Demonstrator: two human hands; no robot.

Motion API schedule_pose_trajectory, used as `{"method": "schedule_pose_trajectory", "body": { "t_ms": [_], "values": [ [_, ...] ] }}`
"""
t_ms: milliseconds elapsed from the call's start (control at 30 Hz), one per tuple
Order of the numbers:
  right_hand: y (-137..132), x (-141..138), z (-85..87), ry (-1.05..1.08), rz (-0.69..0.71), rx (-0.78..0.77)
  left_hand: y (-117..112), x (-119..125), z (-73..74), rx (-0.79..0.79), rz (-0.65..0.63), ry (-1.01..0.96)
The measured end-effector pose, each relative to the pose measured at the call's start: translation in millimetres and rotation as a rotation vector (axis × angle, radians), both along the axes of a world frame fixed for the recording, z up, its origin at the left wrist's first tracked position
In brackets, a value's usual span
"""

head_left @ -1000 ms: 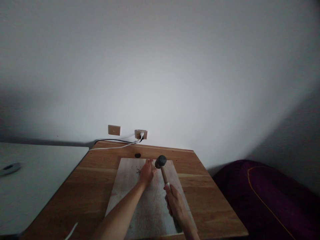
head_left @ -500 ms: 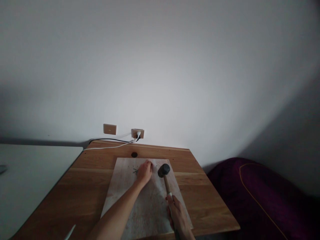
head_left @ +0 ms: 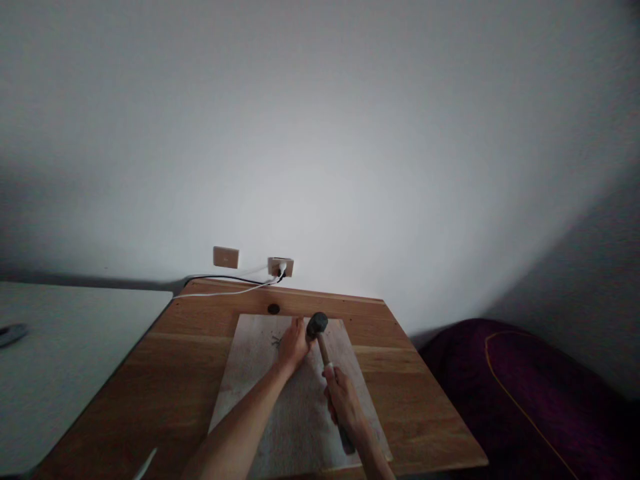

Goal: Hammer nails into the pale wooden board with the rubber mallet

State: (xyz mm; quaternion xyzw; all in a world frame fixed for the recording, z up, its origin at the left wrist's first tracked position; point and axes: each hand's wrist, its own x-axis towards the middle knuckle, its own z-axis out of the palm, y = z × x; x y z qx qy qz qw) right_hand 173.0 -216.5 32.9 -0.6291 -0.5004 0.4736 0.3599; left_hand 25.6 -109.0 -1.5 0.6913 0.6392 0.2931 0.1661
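My right hand [head_left: 344, 401] is wrapped round the handle of a mallet [head_left: 325, 350] with a dark, rounded head and a wooden shaft. The mallet's head is close beside the fingers of my left hand [head_left: 295, 343], partly covering them. My left hand rests near the far edge of a pale wooden board [head_left: 285, 413], fingers pinched together; what they hold is hidden. Just left of that hand lies a small heap of thin dark pieces that look like nails [head_left: 275, 341]. A few small dark marks show on the board around my hands.
The board lies on a wooden table [head_left: 410, 393] against a white wall. White and black cables [head_left: 235, 291] run from a wall socket [head_left: 281, 267] along the back. A white surface [head_left: 80, 353] adjoins on the left; a purple beanbag-like thing [head_left: 480, 373] stands right.
My right hand has brought the mallet's head up and left, close against my left hand. My left hand stays pinched at about the same place on the board. The view has shifted slightly.
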Motion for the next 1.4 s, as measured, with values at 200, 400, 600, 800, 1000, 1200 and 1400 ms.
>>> {"method": "schedule_pose_trajectory", "body": {
  "t_ms": [200,400,600,800,1000,1200,1400],
  "values": [
    [-9.8,6.8,-2.1,0.058,-0.059,0.021,-0.7,-1.3,-2.6,0.013,-0.018,0.006],
    [-5.5,-1.3,-5.5,0.117,-0.102,0.03,-0.6,-1.1,-1.8,0.025,-0.013,-0.024],
    [-5.8,0.6,-7.9,0.148,-0.144,0.036,3.0,-0.2,-9.2,0.069,-0.005,-0.028],
    [-7.8,1.9,-10.9,0.167,-0.194,0.054,6.3,-2.3,-18.0,0.116,-0.019,-0.058],
    [-8.2,3.9,-15.2,0.171,-0.19,0.052,8.7,-2.3,-21.8,0.132,-0.035,-0.042],
    [-9.5,3.0,-13.0,0.183,-0.17,0.065,8.6,-1.8,-24.4,0.159,-0.031,-0.039],
    [-8.2,4.2,-20.0,0.152,-0.156,0.066,9.0,-0.9,-26.3,0.176,-0.018,-0.029]
  ]
}}
